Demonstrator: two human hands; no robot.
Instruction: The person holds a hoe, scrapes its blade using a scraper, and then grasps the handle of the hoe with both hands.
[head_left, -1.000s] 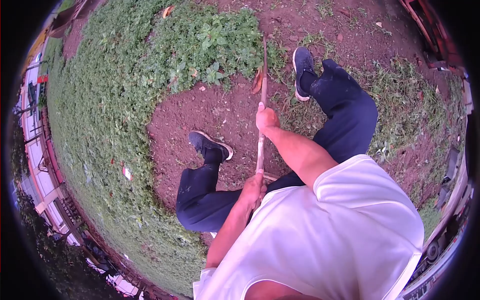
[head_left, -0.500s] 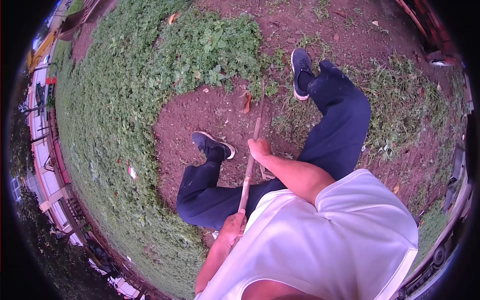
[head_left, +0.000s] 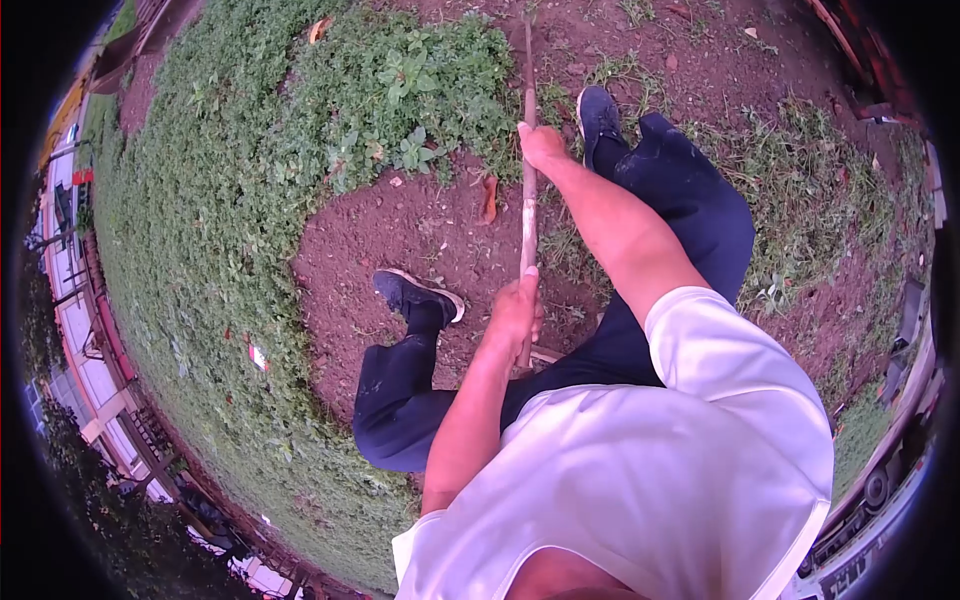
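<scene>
Low green plants [head_left: 200,260] cover the ground along the left and upper left, their edge curving round a patch of bare reddish-brown soil [head_left: 350,235]. On the right, loose weeds [head_left: 800,190] lie scattered over more soil. Buildings and railings [head_left: 90,350] bend along the far left rim of the view, and a wheel [head_left: 875,487] shows at the lower right.

One long wooden pole [head_left: 530,215] runs almost straight up the view from in front of the person's body, between the two legs. Its far end narrows to a thinner, darker length near the top edge; what its tip touches is too small to tell. The left hand [head_left: 513,318] is closed round the pole near the body, thumb lying along the wood. Farther out, the right hand [head_left: 543,148] is also closed round it, fingers wrapped tightly over the shaft.

Just left of the pole, between the two hands' levels, an orange-brown leaf [head_left: 489,200] lies on the soil. The left shoe [head_left: 412,295] stands on the bare patch, well apart from the right shoe [head_left: 600,118], which is near the right hand. Dark trousers [head_left: 690,205] and a white shirt [head_left: 660,480] fill the lower part.
</scene>
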